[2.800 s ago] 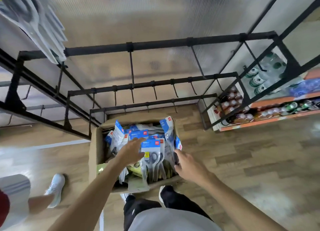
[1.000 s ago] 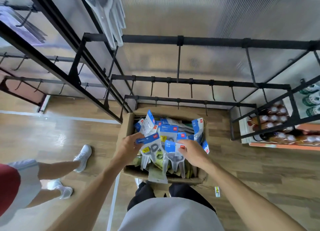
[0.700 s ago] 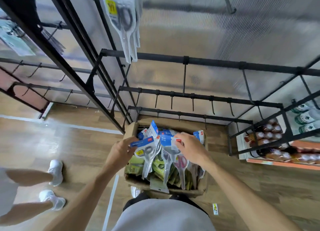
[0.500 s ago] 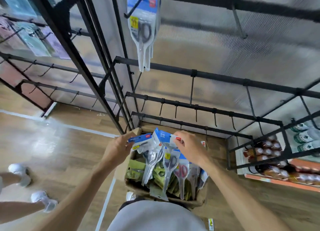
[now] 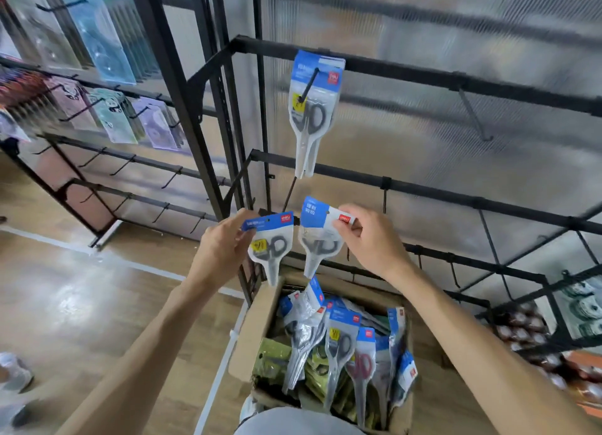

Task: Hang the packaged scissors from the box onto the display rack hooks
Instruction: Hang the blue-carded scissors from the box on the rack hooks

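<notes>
My left hand (image 5: 224,249) pinches the blue card top of one scissors pack (image 5: 268,244), and my right hand (image 5: 371,239) pinches the card of a second scissors pack (image 5: 321,236). Both packs hang blade-down side by side above the open cardboard box (image 5: 250,333), which holds several more scissors packs (image 5: 338,337). A few packs (image 5: 311,112) hang on a hook of the black display rack (image 5: 423,76) just above my hands. An empty hook (image 5: 474,115) sticks out to the right on the same bar.
Lower rack bars (image 5: 456,200) carry several bare hooks. A neighbouring rack on the left holds packaged goods (image 5: 107,43). Shelves with bottles and cans (image 5: 583,314) stand at the right. Another person's white shoe (image 5: 14,372) shows at the lower left on the wooden floor.
Both hands have lifted out of the box, each carrying a scissors pack upward toward the rack. The view has tilted up, bringing the hanging packs nearer.
</notes>
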